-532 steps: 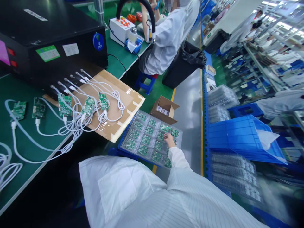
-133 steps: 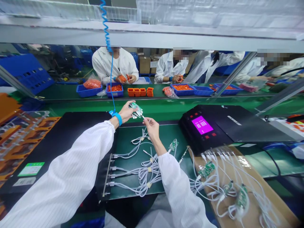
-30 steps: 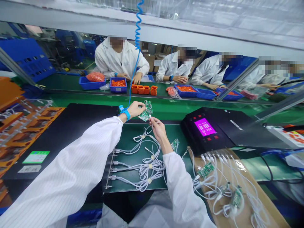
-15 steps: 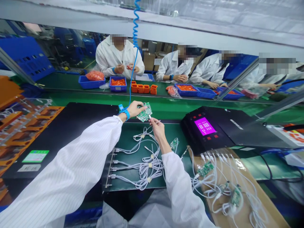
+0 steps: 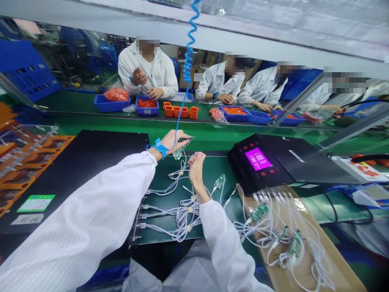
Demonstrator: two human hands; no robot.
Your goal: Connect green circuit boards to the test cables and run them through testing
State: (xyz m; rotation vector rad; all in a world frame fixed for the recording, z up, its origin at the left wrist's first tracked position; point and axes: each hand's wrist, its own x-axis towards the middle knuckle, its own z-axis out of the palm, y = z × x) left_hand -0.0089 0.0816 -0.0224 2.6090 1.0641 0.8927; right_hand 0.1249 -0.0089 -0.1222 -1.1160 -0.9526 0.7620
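My left hand (image 5: 172,142), with a blue wrist strap, is closed on a green circuit board (image 5: 178,153). The board is tilted, and the fingers cover part of it. Just right of it and apart from the board, my right hand (image 5: 197,170) is raised with its fingers curled in; what they hold, if anything, is hidden. Below both hands, coiled white cables (image 5: 185,217) lie on the dark green bench top (image 5: 164,168). Another small circuit board (image 5: 219,182) rests right of my right wrist with a white cable plugged into it.
A black tester (image 5: 243,170) with a lit magenta screen stands at right. Several cabled boards lie on brown cardboard (image 5: 306,227). A black box (image 5: 100,162) fills the left. Across the bench, people in white coats sit behind blue bins (image 5: 147,112) of orange parts.
My right hand has come away from the board, its fingers curling inward. The board has turned in my left hand, from face-on to tilted. Across the bench, a co-worker has raised one hand.
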